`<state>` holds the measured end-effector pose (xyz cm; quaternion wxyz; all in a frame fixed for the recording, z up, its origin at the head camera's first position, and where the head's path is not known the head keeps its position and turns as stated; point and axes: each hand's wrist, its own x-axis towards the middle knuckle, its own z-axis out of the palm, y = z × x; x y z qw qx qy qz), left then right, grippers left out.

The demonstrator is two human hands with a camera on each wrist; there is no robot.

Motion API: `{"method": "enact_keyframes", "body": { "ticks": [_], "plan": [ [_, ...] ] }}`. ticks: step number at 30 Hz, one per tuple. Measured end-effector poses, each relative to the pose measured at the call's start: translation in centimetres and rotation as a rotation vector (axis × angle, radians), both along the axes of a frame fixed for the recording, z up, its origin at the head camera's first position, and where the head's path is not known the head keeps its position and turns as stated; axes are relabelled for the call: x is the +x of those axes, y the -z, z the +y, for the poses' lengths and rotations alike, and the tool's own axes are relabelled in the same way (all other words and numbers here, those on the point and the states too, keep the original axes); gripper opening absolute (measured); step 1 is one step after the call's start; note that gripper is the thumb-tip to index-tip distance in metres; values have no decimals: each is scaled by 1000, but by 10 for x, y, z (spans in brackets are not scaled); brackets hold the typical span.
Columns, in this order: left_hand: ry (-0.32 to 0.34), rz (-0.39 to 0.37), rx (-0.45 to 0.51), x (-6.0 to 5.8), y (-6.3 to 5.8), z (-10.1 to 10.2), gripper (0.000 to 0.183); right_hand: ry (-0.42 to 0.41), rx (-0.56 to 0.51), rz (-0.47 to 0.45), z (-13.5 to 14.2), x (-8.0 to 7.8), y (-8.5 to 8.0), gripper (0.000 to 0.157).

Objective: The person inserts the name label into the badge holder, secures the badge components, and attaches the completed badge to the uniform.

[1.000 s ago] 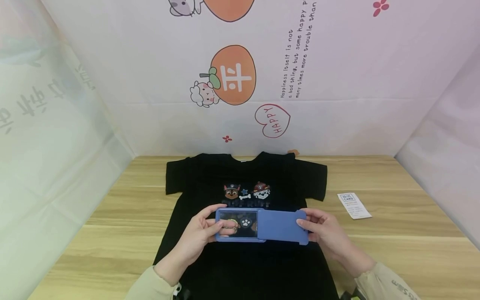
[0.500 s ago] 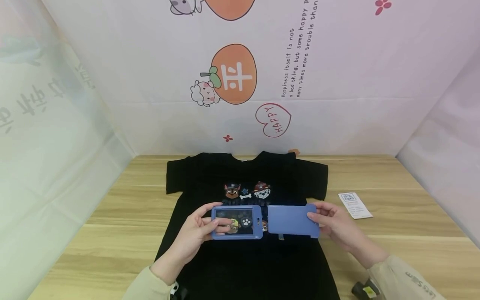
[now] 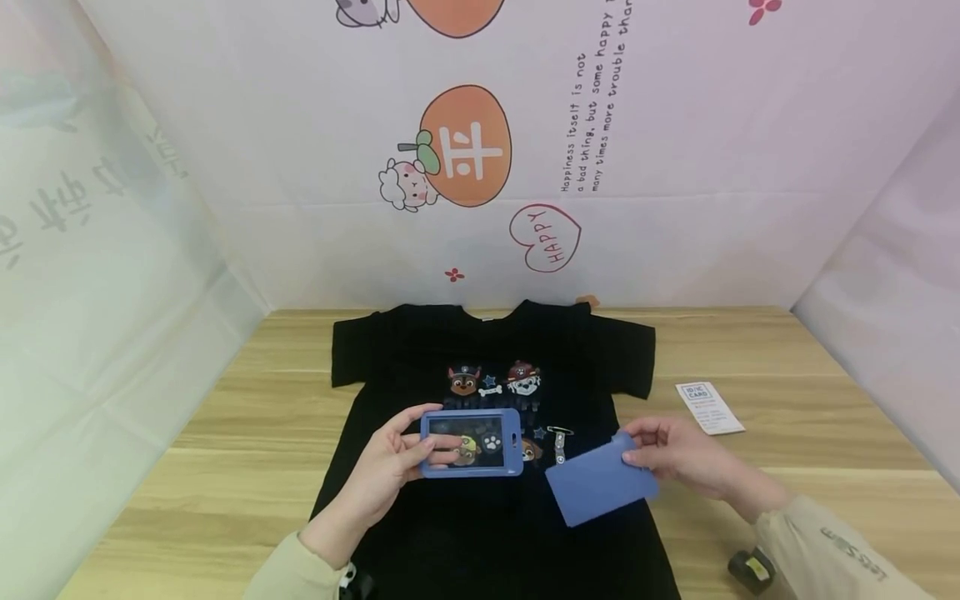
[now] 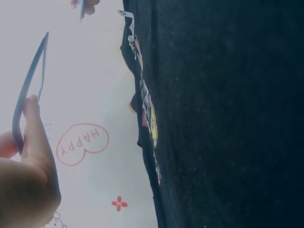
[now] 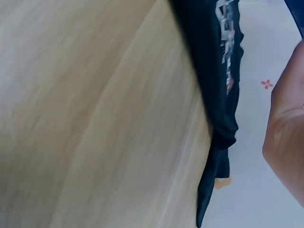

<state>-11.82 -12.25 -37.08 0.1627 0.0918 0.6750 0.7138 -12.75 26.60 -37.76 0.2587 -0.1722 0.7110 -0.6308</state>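
In the head view my left hand (image 3: 378,479) grips the left end of a blue ID card holder frame (image 3: 513,454). Its fingers show through the clear window. Thumb and fingers of my right hand (image 3: 678,457) pinch the flat blue cover (image 3: 600,485) by one end. Frame and cover are apart, the cover tilted with its free end lower. Both are held over a black T-shirt (image 3: 480,533) with cartoon dog prints. A small badge clip (image 3: 559,447) shows on the shirt between them. The left wrist view has the frame (image 4: 24,95) edge-on; the right wrist view catches only a corner of the cover (image 5: 295,12).
A white printed ID/IC card (image 3: 710,408) lies right of the shirt on the wooden table (image 3: 817,400). Behind the table stands a printed cloth backdrop (image 3: 337,242), with cloth sides left and right. A black wrist camera (image 3: 751,571) is by the right sleeve.
My right hand has drawn the cover rightward out of the frame, then lowered and tilted it. The frame has shifted slightly left in my left hand. The badge clip has come into view.
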Motion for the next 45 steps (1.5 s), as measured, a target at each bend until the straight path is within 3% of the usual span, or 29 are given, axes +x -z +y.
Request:
{"method": "enact_keyframes", "body": {
  "ticks": [9, 16, 23, 33, 45],
  "plan": [
    [-3, -12, -5, -1, 2, 1, 44, -80, 107, 51, 4, -8, 8, 29],
    [4, -11, -2, -2, 2, 1, 45, -100, 155, 39, 9, -15, 14, 34],
    [3, -18, 1, -2, 2, 2, 46, -25, 280, 59, 8, -20, 15, 37],
    [7, -25, -3, -2, 2, 2, 48, 70, 369, 92, 3, -21, 18, 37],
    [8, -28, -2, -2, 1, 2, 48, 79, 371, 114, 3, -21, 19, 34]
  ]
}}
